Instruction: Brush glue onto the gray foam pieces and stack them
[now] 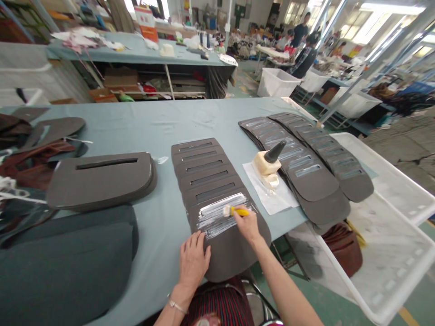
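My right hand (248, 223) grips a small yellow-handled brush (240, 211), its pale bristles touching the nearest dark panel (234, 253). White, wet-looking glue (217, 216) is streaked across that panel around its slot. Flat on the panel's left edge rests my left hand (195, 256), fingers stretched out and holding nothing. Behind the front panel, several slotted dark panels (204, 168) overlap in a row like steps. To their right, a cream glue bottle (267, 164) with a black nozzle stands on a white sheet (285, 201).
Glue-streaked panels (312, 179) lie overlapped at the right, past the table's edge. White plastic bins (384, 280) stand below them. A slotted panel stack (102, 181) and dark green pieces (68, 267) lie left. People (302, 52) work in the background.
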`<move>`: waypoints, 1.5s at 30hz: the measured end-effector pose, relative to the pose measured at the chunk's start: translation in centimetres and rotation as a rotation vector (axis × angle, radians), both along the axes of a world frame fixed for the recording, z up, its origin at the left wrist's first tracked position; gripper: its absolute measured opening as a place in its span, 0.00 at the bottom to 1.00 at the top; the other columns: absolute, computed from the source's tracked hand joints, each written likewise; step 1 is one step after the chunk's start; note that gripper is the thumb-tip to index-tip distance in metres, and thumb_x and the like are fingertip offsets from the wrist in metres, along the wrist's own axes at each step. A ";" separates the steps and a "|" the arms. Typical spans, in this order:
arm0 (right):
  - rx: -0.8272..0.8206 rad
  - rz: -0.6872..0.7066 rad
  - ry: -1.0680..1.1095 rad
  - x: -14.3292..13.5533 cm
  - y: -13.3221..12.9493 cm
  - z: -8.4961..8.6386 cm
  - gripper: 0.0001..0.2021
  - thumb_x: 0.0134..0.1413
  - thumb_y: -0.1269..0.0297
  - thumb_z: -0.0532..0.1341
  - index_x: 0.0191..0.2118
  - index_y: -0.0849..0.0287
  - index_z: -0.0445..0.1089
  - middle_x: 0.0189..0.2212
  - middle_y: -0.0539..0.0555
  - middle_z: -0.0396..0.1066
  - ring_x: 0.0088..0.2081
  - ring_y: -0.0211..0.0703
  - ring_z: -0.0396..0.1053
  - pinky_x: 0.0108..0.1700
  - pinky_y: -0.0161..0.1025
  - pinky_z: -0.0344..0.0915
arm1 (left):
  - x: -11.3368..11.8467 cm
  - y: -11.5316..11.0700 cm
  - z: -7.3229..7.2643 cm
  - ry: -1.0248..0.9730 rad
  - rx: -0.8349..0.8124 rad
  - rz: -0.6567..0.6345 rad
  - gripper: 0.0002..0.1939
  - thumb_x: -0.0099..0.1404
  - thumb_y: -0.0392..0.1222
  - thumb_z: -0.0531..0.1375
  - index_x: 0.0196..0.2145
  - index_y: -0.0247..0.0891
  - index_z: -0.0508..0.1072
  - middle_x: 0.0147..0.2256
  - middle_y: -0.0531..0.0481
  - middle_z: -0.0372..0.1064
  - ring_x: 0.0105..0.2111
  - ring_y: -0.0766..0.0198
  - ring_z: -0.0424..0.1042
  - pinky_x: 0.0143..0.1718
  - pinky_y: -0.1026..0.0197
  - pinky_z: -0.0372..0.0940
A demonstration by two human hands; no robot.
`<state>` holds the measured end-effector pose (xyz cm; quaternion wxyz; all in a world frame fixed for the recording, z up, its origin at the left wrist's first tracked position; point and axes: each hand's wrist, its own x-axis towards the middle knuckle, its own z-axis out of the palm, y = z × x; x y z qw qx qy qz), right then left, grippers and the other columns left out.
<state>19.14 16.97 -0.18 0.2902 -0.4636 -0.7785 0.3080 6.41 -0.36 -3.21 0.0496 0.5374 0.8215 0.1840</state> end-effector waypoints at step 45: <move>0.068 0.118 -0.027 -7.7 -2.4 1.3 0.06 0.52 0.68 0.54 0.31 0.57 0.69 0.28 0.51 0.70 0.29 0.38 0.66 0.35 0.32 0.59 | -2.3 1.5 0.0 0.020 0.010 0.101 0.16 0.63 0.37 0.52 0.49 0.38 0.66 0.49 0.43 0.66 0.49 0.55 0.63 0.50 0.51 0.56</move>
